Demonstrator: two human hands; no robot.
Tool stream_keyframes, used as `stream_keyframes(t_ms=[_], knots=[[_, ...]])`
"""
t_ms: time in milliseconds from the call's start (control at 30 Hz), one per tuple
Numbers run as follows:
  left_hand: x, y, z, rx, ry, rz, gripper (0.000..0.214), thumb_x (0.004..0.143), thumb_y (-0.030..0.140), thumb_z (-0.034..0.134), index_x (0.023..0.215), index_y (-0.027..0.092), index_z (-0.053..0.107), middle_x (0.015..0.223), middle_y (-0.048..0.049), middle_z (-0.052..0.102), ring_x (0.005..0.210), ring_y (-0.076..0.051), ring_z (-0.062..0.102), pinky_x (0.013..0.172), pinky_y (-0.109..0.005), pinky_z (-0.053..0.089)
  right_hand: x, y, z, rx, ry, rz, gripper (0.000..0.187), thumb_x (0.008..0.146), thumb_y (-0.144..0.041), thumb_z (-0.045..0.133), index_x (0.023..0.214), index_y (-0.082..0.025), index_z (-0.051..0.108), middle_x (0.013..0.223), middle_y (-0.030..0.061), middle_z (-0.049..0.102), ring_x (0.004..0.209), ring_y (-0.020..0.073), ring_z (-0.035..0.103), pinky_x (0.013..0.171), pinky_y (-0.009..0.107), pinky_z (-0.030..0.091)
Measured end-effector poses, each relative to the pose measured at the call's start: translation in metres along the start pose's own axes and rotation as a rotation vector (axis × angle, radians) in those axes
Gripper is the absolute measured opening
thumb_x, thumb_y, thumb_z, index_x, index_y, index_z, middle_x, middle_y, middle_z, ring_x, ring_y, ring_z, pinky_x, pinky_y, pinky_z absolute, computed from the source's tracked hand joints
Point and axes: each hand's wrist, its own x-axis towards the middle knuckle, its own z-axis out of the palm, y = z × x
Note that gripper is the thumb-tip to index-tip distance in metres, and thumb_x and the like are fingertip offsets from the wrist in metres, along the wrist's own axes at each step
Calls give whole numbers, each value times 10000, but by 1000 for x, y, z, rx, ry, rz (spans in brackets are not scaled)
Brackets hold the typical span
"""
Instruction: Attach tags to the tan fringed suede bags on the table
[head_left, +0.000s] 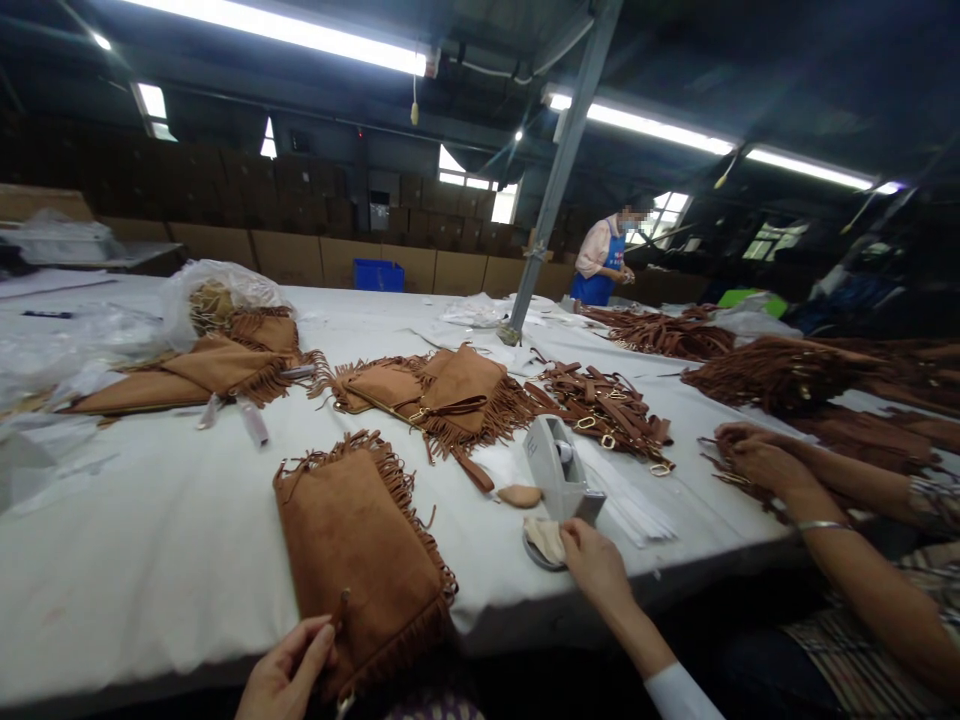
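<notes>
A brown suede bag [352, 540] with fringe lies at the near table edge. My left hand [289, 670] is closed on its near corner, thumb and fingers pinching by a small strap. My right hand [596, 565] reaches to a grey tape dispenser [559, 470]. Its fingers are closed on a small beige piece [544, 538] that lies on a round disc at the dispenser's foot. A small tan oval patch [520, 495] rests just left of the dispenser.
More fringed bags [450, 395] and a heap of brown straps [611, 410] lie on the white table [150, 560]. A co-worker's hands [754, 455] work at fringed pieces on the right. Another person [604, 262] stands far back by a slanted post [555, 180]. Plastic bags sit left.
</notes>
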Motion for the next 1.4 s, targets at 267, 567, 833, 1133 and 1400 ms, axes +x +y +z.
stream_keyframes(t_ms=[267,567,833,1133,1400], knots=[[-6,6,5,27,53,65,602,602,719,659,845,169,686,650,-1,637,663,-203,598,610,-245,475,-24,-34,-11,-115,188,-235,279,942,-261,366,1029,-194,623,925,108,651,855,225,611,760,311,431],[2,0,-6,84,-64,38,571,650,671,660,925,172,698,705,-19,674,725,-219,619,672,-252,496,-9,-42,4,-288,-50,10,260,873,-388,553,863,-157,671,886,133,655,853,262,622,675,305,415],[1,2,-7,85,-73,58,561,658,675,651,903,174,709,704,-21,672,721,-217,621,676,-250,500,-9,-33,-3,-265,42,-161,196,913,-233,455,847,-150,619,838,95,644,817,213,582,714,285,380],[3,-3,-9,72,-72,17,620,624,691,667,940,158,700,764,-32,699,780,-231,638,709,-253,513,-20,-19,5,-54,-86,-452,455,759,29,368,1082,-171,617,1103,82,670,988,196,587,893,291,410],[2,-2,-6,-7,-65,50,504,688,631,660,874,163,672,665,14,599,639,-161,537,579,-219,427,-26,-8,16,-164,121,-550,356,922,-228,366,1200,-138,570,1228,145,625,1135,256,575,956,398,442]])
